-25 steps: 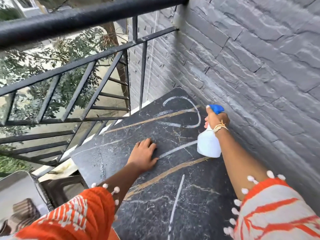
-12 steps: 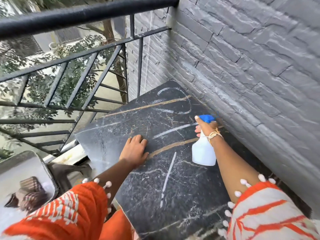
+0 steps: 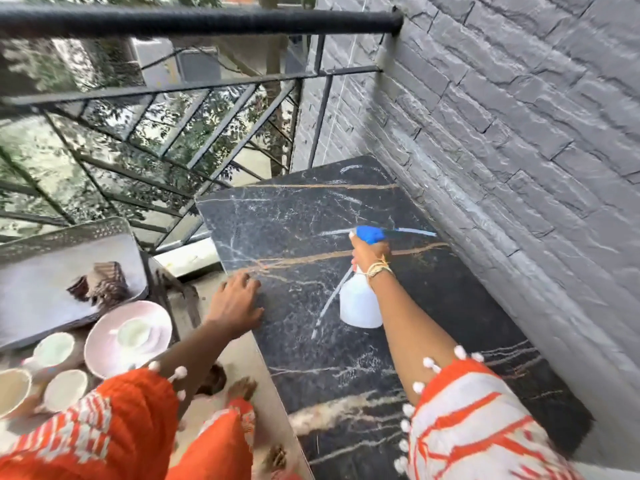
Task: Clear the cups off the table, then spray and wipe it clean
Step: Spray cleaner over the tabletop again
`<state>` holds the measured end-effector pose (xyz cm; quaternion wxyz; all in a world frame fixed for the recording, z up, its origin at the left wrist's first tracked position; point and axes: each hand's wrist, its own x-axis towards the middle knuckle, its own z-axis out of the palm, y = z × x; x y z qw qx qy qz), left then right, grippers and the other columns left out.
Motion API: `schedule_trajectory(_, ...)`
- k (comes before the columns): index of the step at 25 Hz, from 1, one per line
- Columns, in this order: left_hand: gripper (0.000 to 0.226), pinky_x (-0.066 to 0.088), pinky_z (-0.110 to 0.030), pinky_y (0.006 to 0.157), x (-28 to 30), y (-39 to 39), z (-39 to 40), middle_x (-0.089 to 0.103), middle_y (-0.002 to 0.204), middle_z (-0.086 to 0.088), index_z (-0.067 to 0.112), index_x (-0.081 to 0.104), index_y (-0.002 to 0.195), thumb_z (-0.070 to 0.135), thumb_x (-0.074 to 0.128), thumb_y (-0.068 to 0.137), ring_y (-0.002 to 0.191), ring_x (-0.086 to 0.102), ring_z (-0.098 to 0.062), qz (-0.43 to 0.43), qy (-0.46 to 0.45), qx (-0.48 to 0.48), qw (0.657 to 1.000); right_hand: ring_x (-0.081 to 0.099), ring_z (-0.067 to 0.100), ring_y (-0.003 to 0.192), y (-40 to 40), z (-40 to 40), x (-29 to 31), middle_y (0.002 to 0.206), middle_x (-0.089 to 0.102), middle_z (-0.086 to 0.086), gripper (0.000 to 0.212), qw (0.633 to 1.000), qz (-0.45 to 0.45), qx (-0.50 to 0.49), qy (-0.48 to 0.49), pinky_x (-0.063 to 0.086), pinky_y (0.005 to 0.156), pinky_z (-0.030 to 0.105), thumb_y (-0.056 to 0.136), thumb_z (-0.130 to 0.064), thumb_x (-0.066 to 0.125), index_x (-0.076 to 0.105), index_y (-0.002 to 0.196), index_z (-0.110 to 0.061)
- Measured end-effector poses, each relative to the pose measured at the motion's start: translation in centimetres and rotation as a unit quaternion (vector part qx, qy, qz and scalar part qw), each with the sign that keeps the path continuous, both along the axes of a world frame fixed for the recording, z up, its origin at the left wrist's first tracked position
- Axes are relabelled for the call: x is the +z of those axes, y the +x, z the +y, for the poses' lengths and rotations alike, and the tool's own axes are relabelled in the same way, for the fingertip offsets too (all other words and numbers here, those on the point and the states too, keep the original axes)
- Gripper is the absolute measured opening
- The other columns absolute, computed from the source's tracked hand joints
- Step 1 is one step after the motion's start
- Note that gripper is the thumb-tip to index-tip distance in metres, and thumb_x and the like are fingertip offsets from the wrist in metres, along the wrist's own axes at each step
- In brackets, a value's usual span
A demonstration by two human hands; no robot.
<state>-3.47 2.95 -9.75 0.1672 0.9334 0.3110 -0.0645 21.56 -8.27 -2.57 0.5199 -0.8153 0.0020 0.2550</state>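
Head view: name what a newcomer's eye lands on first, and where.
The right hand grips a white spray bottle with a blue nozzle above the middle of the black marble table, which stands against the grey brick wall. The left hand rests open on the table's left edge. Lower left, pale cups cluster beside a silver tray.

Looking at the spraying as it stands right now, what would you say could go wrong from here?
1. The right hand grips the spray bottle near the grey brick wall, so mist may land on the wall instead of the black marble table.
2. The left hand rests at the table's near edge; on a wet top it might slip off.
3. The cups and pink saucer sit low beside the table, where drifting spray could reach them.
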Motion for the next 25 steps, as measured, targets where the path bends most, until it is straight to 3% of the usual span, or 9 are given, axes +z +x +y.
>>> schedule_trajectory(2,0.053,0.039,-0.040,0.102,0.0,-2.1,-0.7,0.046,0.130,-0.010,0.016,0.051,0.126,0.042,0.064,0.082,0.125,0.047,-0.029,-0.001,-0.011,0.013,1.000,0.050,0.020,0.040,-2.2,0.5,-0.5,0.054,0.056,0.009,0.035,0.999,-0.002,0.044,-0.026,0.047,0.042,0.028,0.072,-0.037,0.078,0.055,0.060,-0.014)
schedule_trajectory(5,0.052,0.042,-0.041,0.099,0.3,-3.8,-0.7,0.046,0.131,-0.008,0.015,0.050,0.126,0.040,0.065,0.083,0.124,0.048,-0.029,-0.011,-0.034,0.034,0.999,0.050,0.014,0.048,-5.4,1.2,-0.9,0.059,0.054,0.003,0.024,0.984,0.048,0.167,-0.038,0.044,0.035,0.020,0.083,-0.029,0.074,0.059,0.074,-0.013)
schedule_trajectory(9,0.051,0.048,-0.044,0.092,0.5,-4.7,-1.1,0.046,0.130,-0.006,0.015,0.048,0.126,0.038,0.064,0.084,0.121,0.051,-0.029,-0.020,-0.054,0.043,0.997,0.049,0.017,0.043,-8.6,1.5,-2.6,0.061,0.054,0.006,0.030,0.976,0.035,0.201,-0.080,0.043,0.038,0.022,0.082,-0.032,0.074,0.057,0.069,-0.011)
schedule_trajectory(13,0.048,0.048,-0.040,0.089,0.5,-4.8,-2.2,0.047,0.131,-0.004,0.015,0.047,0.125,0.037,0.061,0.086,0.120,0.051,-0.028,-0.017,-0.056,0.037,0.998,0.049,0.016,0.051,-10.7,0.7,-2.3,0.063,0.053,0.006,0.031,0.953,0.117,0.272,-0.071,0.042,0.039,0.019,0.086,-0.034,0.071,0.057,0.079,-0.008)
schedule_trajectory(18,0.045,0.047,-0.038,0.089,0.9,-3.9,-3.0,0.049,0.128,-0.003,0.016,0.048,0.126,0.036,0.060,0.088,0.115,0.054,-0.026,-0.026,-0.062,0.019,0.998,0.055,0.020,0.044,-8.8,-1.1,-2.6,0.055,0.059,0.006,0.043,0.980,0.016,0.173,-0.097,0.052,0.049,0.031,0.078,-0.052,0.070,0.061,0.066,-0.012)
schedule_trajectory(22,0.046,0.047,-0.036,0.088,1.6,-2.5,-3.9,0.048,0.129,-0.003,0.016,0.048,0.128,0.035,0.060,0.089,0.116,0.053,-0.025,-0.028,-0.056,0.008,0.998,0.060,0.019,0.060,-6.3,-3.9,-2.2,0.068,0.060,0.009,0.033,0.980,0.075,0.177,-0.057,0.050,0.046,0.026,0.090,-0.040,0.064,0.063,0.090,-0.007)
schedule_trajectory(25,0.045,0.047,-0.037,0.088,2.0,-1.1,-4.8,0.048,0.130,-0.003,0.017,0.048,0.130,0.036,0.058,0.090,0.119,0.051,-0.024,-0.014,-0.047,-0.011,0.999,0.052,0.020,0.049,-4.6,-5.6,-1.5,0.059,0.054,0.008,0.032,0.994,0.058,0.097,-0.014,0.042,0.037,0.021,0.091,-0.032,0.064,0.058,0.075,-0.005)
